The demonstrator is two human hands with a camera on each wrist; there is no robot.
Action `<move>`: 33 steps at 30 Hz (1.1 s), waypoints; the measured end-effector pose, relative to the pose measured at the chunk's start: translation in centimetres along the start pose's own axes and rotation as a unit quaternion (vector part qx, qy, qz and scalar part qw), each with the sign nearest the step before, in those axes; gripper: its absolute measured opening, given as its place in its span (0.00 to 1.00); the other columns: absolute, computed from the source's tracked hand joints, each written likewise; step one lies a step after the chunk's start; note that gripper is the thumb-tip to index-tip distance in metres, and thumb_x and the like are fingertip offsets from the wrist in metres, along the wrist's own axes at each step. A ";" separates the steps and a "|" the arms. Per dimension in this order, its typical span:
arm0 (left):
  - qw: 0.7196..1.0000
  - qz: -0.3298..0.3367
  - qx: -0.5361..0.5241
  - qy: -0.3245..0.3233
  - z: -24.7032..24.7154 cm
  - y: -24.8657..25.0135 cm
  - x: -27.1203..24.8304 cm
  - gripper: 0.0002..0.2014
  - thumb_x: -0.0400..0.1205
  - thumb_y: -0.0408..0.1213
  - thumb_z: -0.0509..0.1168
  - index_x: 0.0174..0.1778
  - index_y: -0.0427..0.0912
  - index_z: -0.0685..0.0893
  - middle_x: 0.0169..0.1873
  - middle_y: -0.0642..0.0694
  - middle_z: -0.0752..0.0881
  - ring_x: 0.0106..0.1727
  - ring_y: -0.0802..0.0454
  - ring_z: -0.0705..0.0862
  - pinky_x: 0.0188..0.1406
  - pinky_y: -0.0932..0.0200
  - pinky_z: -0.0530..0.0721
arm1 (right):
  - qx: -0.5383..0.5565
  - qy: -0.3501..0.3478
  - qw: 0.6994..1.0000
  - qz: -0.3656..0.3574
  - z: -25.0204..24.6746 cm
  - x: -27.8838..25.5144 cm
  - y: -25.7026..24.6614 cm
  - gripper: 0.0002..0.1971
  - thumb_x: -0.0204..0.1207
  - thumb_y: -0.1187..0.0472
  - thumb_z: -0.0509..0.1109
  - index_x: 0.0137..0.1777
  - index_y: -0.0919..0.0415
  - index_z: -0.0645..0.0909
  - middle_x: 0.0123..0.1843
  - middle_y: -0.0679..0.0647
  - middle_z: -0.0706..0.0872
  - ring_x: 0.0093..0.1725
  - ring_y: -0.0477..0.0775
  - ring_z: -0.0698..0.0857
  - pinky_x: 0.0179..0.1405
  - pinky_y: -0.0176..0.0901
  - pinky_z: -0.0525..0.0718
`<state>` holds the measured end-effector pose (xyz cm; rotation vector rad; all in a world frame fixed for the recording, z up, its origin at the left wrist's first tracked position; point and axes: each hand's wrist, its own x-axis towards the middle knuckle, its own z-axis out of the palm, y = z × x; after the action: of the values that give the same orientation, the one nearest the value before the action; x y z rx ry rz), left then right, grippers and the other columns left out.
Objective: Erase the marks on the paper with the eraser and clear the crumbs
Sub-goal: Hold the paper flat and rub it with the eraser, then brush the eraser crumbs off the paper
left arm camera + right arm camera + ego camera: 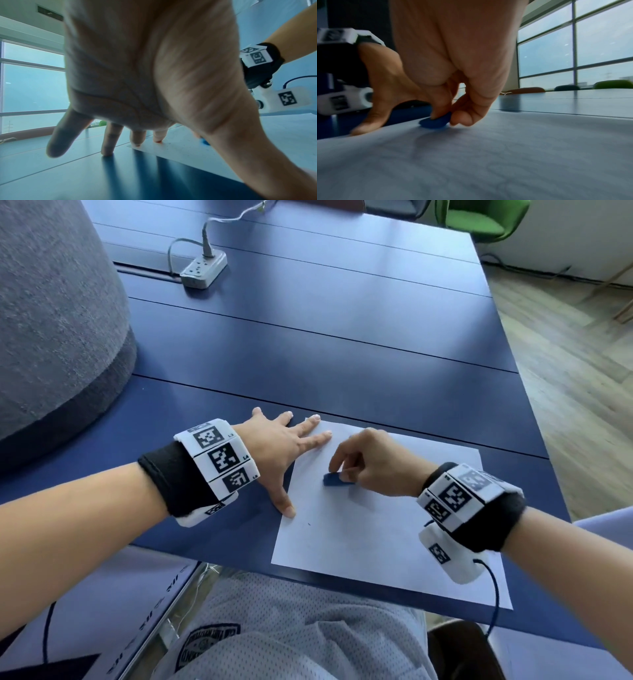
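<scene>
Now I am in the rubbing step, as I judge it. My right hand (368, 465) pinches the blue eraser (337, 479) between thumb and curled fingers, and the eraser is pressed down on the paper (376, 542), in its upper middle part. The right wrist view shows the same: the eraser (435, 122) sits on the sheet with the fingertips (461, 119) tight beside it.

My left hand (277, 450) is spread flat, holding nothing. Two fingers press on the far left corner of the paper, the thumb touches the left edge, and the other fingers rest on the blue table (342, 354). So the sheet is kept in place.

I cannot make out clear marks under the eraser; the sheet looks almost clean there. One small dark speck (309, 523) lies lower on the paper, and the left wrist view shows fine dots near the corner, maybe crumbs, but I cannot tell.

For the next move I think short strokes with light pressure are needed, with the left hand kept down so the paper does not wrinkle. After that, the crumbs must be brushed off the sheet.
</scene>
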<state>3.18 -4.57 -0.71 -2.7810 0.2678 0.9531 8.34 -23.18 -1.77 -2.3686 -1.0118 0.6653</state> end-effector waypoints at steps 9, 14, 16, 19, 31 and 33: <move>1.000 0.000 0.001 -0.009 -0.2 0.0 -0.1 0.70 0.58 0.75 0.74 0.83 0.61 0.29 0.84 0.55 0.31 0.86 0.39 0.43 0.76 0.23 0.54 | 0.007 -0.011 1.000 0.003 0.7 -1.3 -0.7 0.11 0.70 0.72 0.71 0.45 0.57 0.90 0.31 0.48 0.83 0.30 0.42 0.79 0.33 0.34 0.77; 1.000 0.000 0.004 -0.009 -0.1 0.2 0.0 0.70 0.58 0.75 0.74 0.83 0.61 0.30 0.84 0.56 0.31 0.86 0.40 0.43 0.76 0.22 0.54 | 0.024 -0.089 0.995 -0.026 1.8 -3.4 -1.1 0.12 0.69 0.72 0.71 0.45 0.56 0.90 0.36 0.55 0.87 0.34 0.50 0.82 0.38 0.40 0.82; 1.000 -0.002 0.008 -0.011 -0.2 0.2 -0.1 0.70 0.58 0.74 0.74 0.83 0.61 0.30 0.84 0.55 0.31 0.86 0.40 0.43 0.76 0.21 0.54 | 0.013 -0.116 0.993 -0.026 1.9 -3.3 -1.7 0.12 0.69 0.71 0.71 0.45 0.56 0.91 0.37 0.55 0.88 0.35 0.50 0.83 0.37 0.37 0.82; 1.000 -0.007 0.009 -0.014 -0.3 0.1 -0.1 0.70 0.58 0.74 0.74 0.83 0.61 0.29 0.84 0.55 0.31 0.86 0.40 0.43 0.76 0.22 0.54 | 0.014 -0.010 1.000 -0.003 2.2 -2.4 -1.9 0.12 0.69 0.71 0.70 0.46 0.57 0.90 0.32 0.48 0.82 0.29 0.41 0.78 0.31 0.29 0.75; 1.000 -0.006 0.002 -0.018 -0.4 0.4 -0.2 0.70 0.59 0.73 0.74 0.83 0.61 0.30 0.84 0.55 0.31 0.86 0.40 0.43 0.76 0.21 0.51 | 0.015 -0.064 0.997 -0.036 3.4 -5.2 -2.9 0.14 0.67 0.73 0.69 0.45 0.56 0.91 0.35 0.53 0.85 0.32 0.45 0.80 0.31 0.26 0.75; 1.000 -0.004 0.003 -0.016 -0.4 0.3 -0.2 0.70 0.59 0.73 0.74 0.83 0.61 0.30 0.84 0.56 0.31 0.86 0.40 0.43 0.76 0.21 0.51 | 0.015 -0.048 0.998 -0.030 3.4 -5.4 -2.8 0.15 0.68 0.73 0.68 0.45 0.56 0.91 0.35 0.53 0.85 0.32 0.43 0.80 0.30 0.25 0.74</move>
<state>3.16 -4.97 -0.34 -2.7571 0.2536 0.9911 1.53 -24.75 -1.42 -2.2898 -1.1007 0.7715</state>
